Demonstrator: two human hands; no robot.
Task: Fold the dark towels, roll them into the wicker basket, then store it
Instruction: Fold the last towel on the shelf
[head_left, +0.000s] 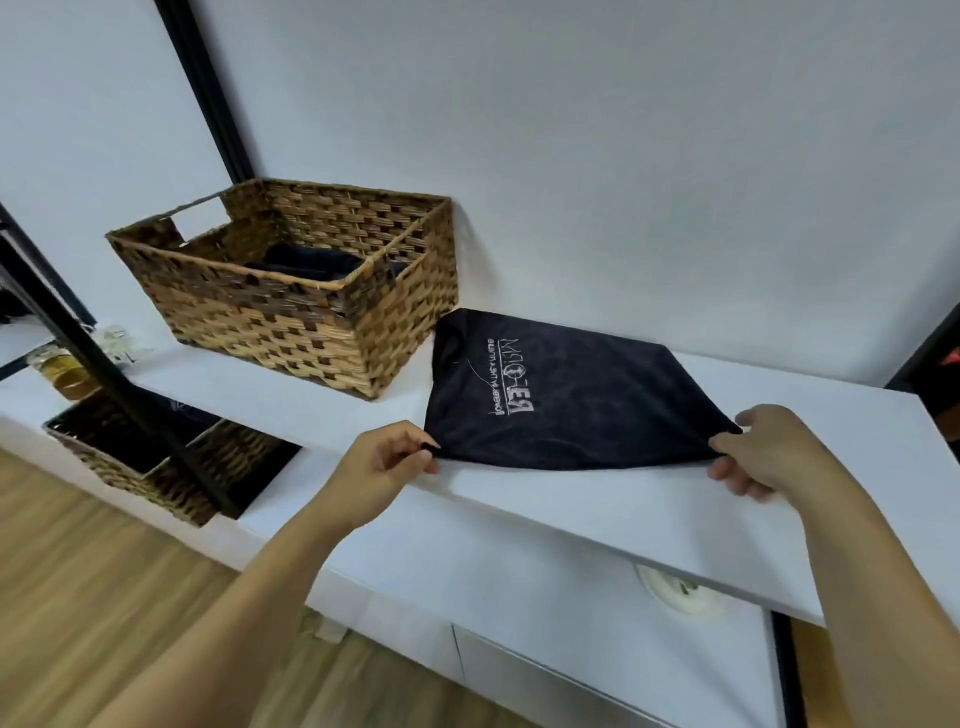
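A dark towel (566, 395) with white embroidered lettering lies spread on the white shelf top (597, 509), its far edge against the wall. My left hand (387, 462) pinches its near left corner. The near right corner is pinched by my right hand (763, 449). Both near corners are lifted slightly off the surface. The wicker basket (291, 322) stands to the left of the towel, against the wall. Dark rolled towels (311, 262) lie inside it.
A second wicker basket (130, 457) sits on a lower shelf at the left, behind a black metal frame (130, 395). A small jar (62, 369) stands near it. White cabinet doors (597, 670) are below the shelf, and wooden floor (104, 597) lies at lower left.
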